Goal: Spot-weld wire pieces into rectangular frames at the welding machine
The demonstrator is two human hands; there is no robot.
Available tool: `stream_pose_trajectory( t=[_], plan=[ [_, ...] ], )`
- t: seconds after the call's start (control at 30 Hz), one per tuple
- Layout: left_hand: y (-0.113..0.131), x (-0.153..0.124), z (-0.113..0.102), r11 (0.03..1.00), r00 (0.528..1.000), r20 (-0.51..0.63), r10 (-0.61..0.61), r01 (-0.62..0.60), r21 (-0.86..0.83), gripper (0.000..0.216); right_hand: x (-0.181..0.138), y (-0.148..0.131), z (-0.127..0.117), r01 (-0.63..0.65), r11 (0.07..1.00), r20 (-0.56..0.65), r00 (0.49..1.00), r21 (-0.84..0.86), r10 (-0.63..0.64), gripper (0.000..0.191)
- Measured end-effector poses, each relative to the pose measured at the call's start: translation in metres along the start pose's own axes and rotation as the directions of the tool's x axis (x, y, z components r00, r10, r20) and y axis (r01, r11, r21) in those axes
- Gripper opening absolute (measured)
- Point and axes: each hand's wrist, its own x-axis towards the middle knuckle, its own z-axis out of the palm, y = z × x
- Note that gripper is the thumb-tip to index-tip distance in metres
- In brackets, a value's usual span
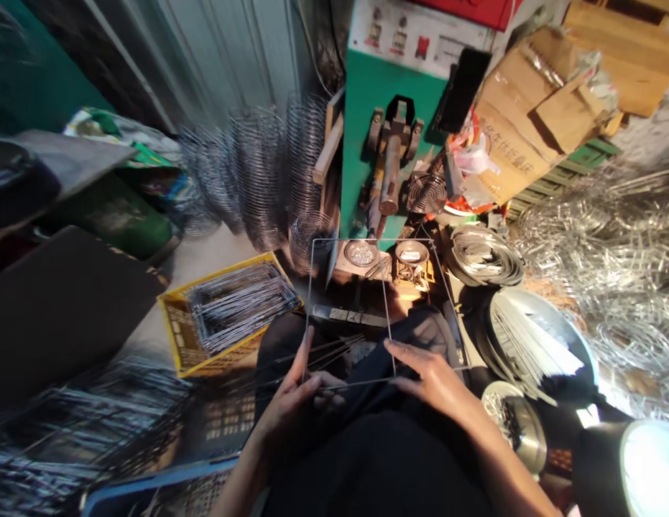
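A thin rectangular wire frame (371, 240) is held above my lap, with a rod (386, 301) running across its middle. My left hand (299, 388) is closed on the frame's near left corner, its thumb and forefinger along the wire. My right hand (428, 370) pinches the middle rod near its lower end, between thumb and forefinger. Several loose rods (334, 350) show beside my left fingers, over my lap; whether they are held too I cannot tell. Ahead stands a green machine (361, 143) with a metal arm (389, 176) above small dishes.
A yellow crate (169, 327) of wire frames stands at the left, with more wire pieces (97, 416) nearer. Stacks of wire rings (259, 179) rise behind. On the right are coiled metal strip (485, 255), a basin (579, 337) of strips, a metal bowl (531, 431) and heaped wire rings (619, 287).
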Motion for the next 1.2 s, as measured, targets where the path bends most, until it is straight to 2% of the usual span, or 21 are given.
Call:
stream_pose_trajectory(
  t=[0.13, 0.37, 0.53, 0.7, 1.0, 1.2],
  plan=[
    [-0.001, 0.002, 0.0, 0.999, 0.999, 0.026, 0.022, -0.023, 0.04, 0.114, 0.001, -0.004, 0.002, 0.039, 0.999, -0.044, 0.998, -0.032, -0.041, 0.069],
    [-0.006, 0.002, 0.008, 0.998, 0.998, 0.019, 0.067, -0.068, 0.008, 0.114, -0.003, -0.002, 0.003, 0.069, 0.994, -0.1, 0.992, -0.081, -0.077, 0.065],
    [-0.004, -0.002, 0.017, 0.995, 0.995, -0.027, 0.096, -0.096, -0.005, 0.103, -0.004, 0.001, 0.003, 0.067, 0.997, -0.087, 0.994, -0.048, -0.071, 0.066],
    [-0.004, 0.0, 0.012, 0.996, 0.996, 0.009, 0.092, -0.092, 0.017, 0.106, -0.003, -0.001, 0.003, 0.057, 0.998, -0.081, 0.995, -0.033, -0.059, 0.066],
    [-0.003, 0.002, 0.005, 0.999, 0.999, -0.014, 0.034, -0.033, 0.028, 0.101, -0.004, -0.002, 0.0, 0.048, 0.999, -0.039, 0.998, 0.013, -0.048, 0.072],
    [-0.007, 0.001, 0.001, 0.999, 0.999, -0.024, 0.035, -0.035, 0.016, 0.096, -0.004, -0.002, 0.006, 0.027, 0.999, -0.068, 0.997, 0.028, -0.026, 0.067]
  ],
)
